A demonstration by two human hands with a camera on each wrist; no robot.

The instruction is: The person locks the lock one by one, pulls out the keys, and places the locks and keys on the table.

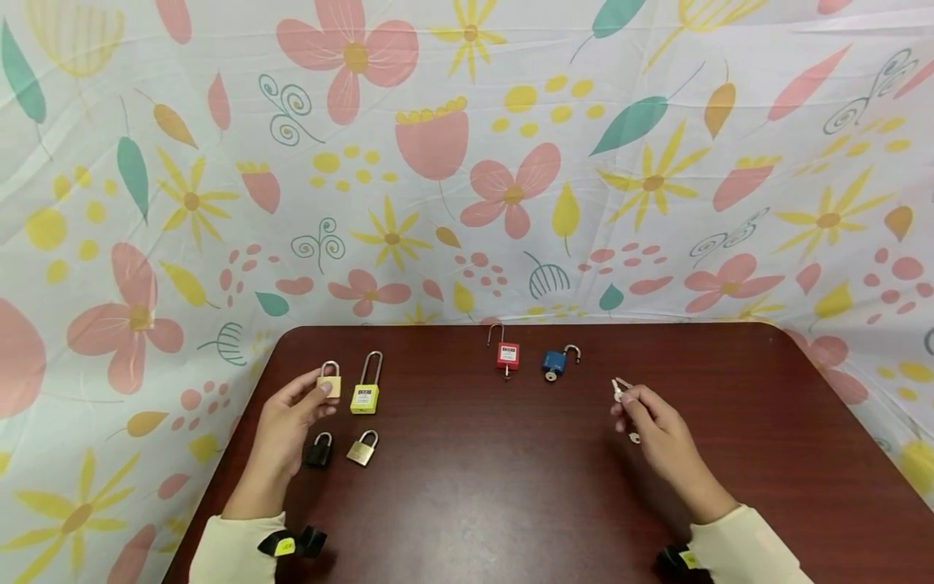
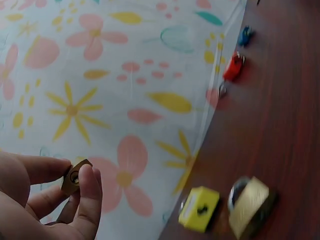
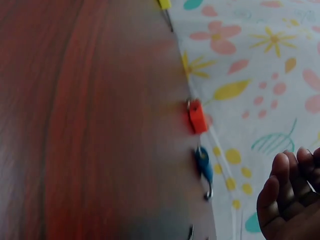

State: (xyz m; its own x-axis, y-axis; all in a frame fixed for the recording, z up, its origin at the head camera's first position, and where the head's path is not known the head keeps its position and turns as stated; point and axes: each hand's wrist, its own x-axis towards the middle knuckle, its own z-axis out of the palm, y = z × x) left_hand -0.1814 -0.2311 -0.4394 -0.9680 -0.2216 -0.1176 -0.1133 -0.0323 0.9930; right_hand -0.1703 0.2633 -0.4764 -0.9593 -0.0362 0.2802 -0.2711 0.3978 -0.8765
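Note:
A small brass padlock, its shackle upward, is pinched between the thumb and fingers of my left hand. In the left wrist view, the keyhole on this padlock's underside faces the camera. My right hand pinches small keys over the right side of the table. Another small key shows just beneath that hand; whether it hangs or lies there I cannot tell. In the right wrist view the fingers of my right hand are curled, and what they hold is hidden.
Near my left hand are a yellow long-shackle padlock, a black padlock and a larger brass padlock. A red padlock and a blue padlock, shackles released, lie toward the brown table's back edge. Behind hangs a flowered cloth.

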